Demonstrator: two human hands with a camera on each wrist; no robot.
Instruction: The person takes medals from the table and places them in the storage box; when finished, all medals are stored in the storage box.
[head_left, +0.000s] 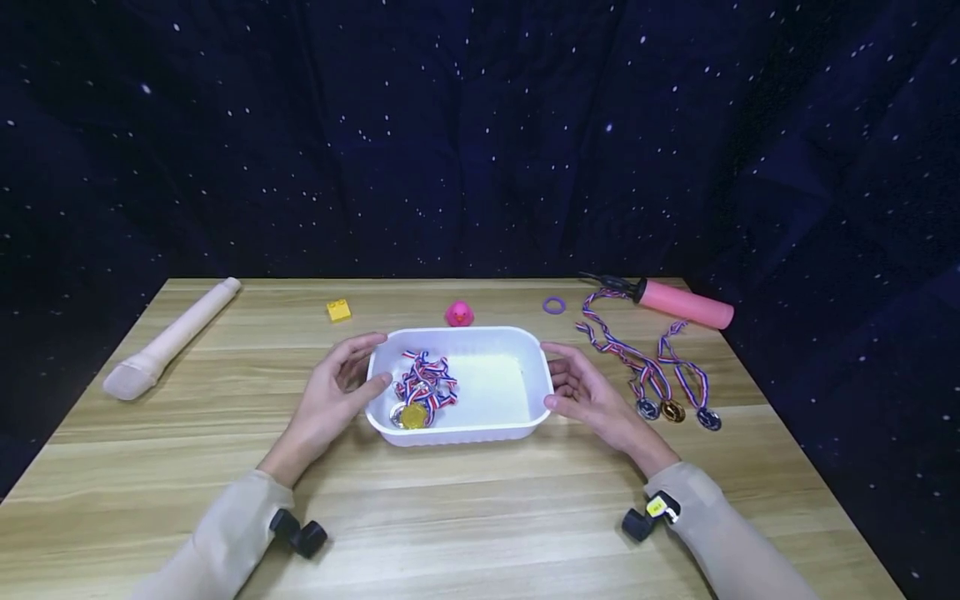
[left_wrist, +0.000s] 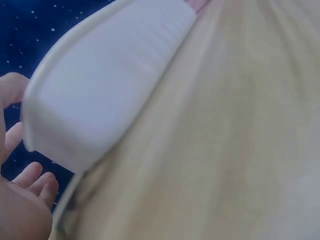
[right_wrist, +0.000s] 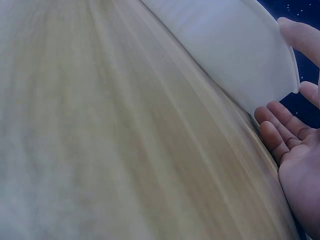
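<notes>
A white plastic tub (head_left: pixel 457 434) stands on the wooden table in front of the person. Medals (head_left: pixel 414 416), gold and silver ones, lie in its left part with tangled red, white and blue ribbons (head_left: pixel 427 377). The left hand (head_left: pixel 337 387) holds the tub's left end, its thumb over the rim and its forefinger at the far corner. At the opposite end, the right hand (head_left: pixel 592 396) holds the rim between thumb and forefinger. The remaining fingers (right_wrist: pixel 272 135) of that hand are loosely bent outside the wall. Both wrist views show the tub's outer side.
Behind the tub are a yellow toy brick (head_left: pixel 338 310), a pink rubber duck (head_left: pixel 459 314) and a purple ring (head_left: pixel 554 305). A pale microphone-shaped object (head_left: pixel 172 339) lies at left. To the right are a pink hand pump (head_left: pixel 686 304) and three ribboned medals (head_left: pixel 672 411).
</notes>
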